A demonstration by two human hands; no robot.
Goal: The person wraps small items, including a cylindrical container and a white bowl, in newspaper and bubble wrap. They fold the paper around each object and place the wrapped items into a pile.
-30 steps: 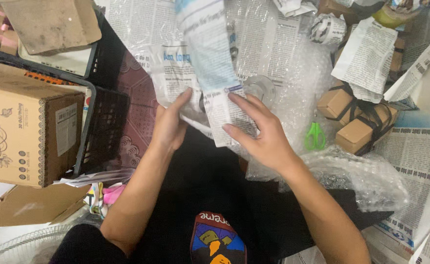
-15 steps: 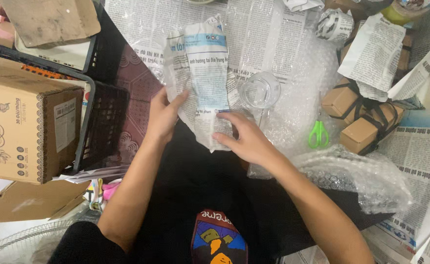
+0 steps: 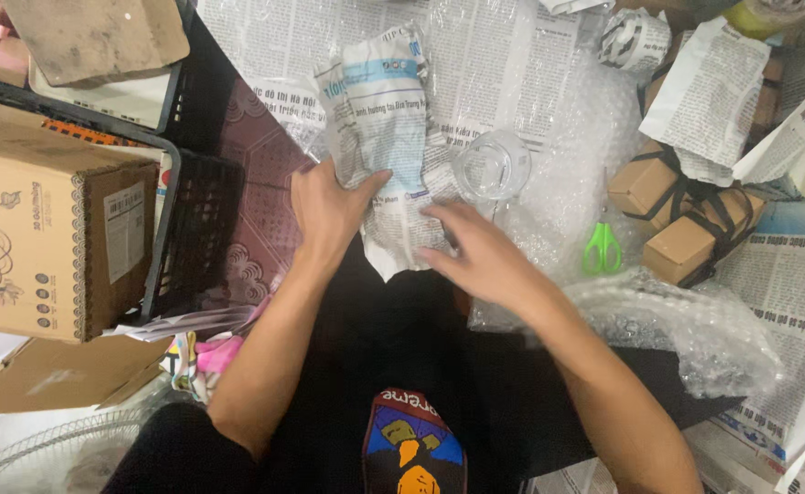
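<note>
1. While my left hand (image 3: 329, 206) pinches the newspaper bundle (image 3: 386, 146) on the bubble wrap (image 3: 567, 155), the paper could tear.
2. My right hand (image 3: 480, 256), fingers spread flat, could nudge the clear glass (image 3: 492, 166) just beside it.

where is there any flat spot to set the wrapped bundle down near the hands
Flat newspaper lies open above the newspaper-wrapped bundle, left of the crumpled paper ball. Crowded: clear glass, green scissors and tied cardboard boxes on the right; black crate on the left.
</note>
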